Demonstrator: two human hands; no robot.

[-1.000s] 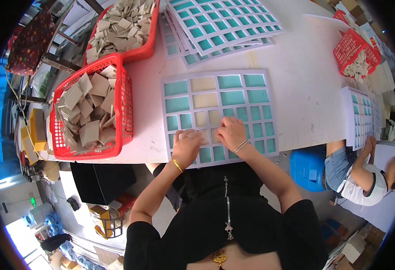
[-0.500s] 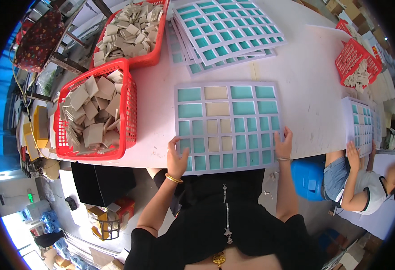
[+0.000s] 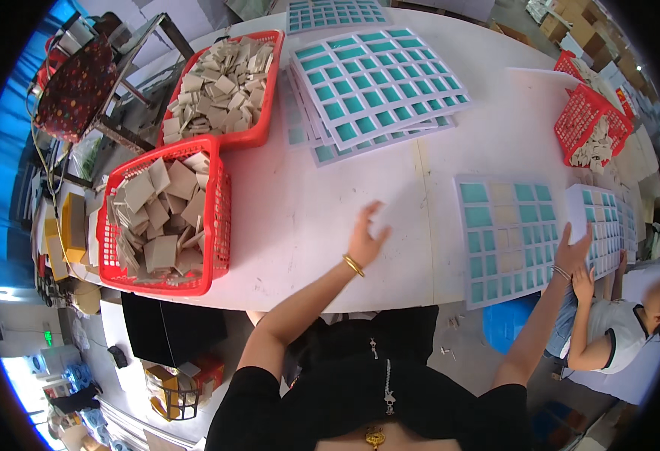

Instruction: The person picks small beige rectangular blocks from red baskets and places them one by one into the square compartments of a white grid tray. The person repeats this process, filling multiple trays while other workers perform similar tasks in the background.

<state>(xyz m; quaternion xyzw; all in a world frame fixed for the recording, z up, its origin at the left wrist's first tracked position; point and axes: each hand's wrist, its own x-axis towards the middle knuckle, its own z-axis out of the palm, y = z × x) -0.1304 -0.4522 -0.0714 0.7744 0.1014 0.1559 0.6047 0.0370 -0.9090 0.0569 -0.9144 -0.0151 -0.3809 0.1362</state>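
1. The thing in hand is a flat white grid tray with square pockets, lined teal and partly filled with beige square tiles (image 3: 509,239) – it lies at the right of the frame on the white tabletop (image 3: 307,218), its lower edge just past the tabletop's near rim.
2. The right hand (image 3: 574,248) rests open on the tray's right edge, fingers spread flat along the border, gripping nothing.
3. The left hand (image 3: 365,239) hovers open above bare tabletop at centre frame, fingers fanned, holding nothing and well apart from the tray.
4. The tray looks thin and light, probably a moulded sheet that flexes if lifted by one corner; the loose tiles in its middle pockets could slide out if it tilts.
5. The best hold, I judge, is on two opposite borders with both hands, keeping it level – or sliding it flat over the smooth tabletop instead of lifting.
6. The tiles look rigid and small, likely chippable if dropped.
7. At upper centre a stack of similar teal grid trays (image 3: 371,86) sits fanned out.
8. At left, a red plastic mesh basket of large beige tiles (image 3: 166,218) stands below a red tub of smaller beige tiles (image 3: 221,86).
9. At lower right another person's hand (image 3: 583,284) reaches toward a second tray.
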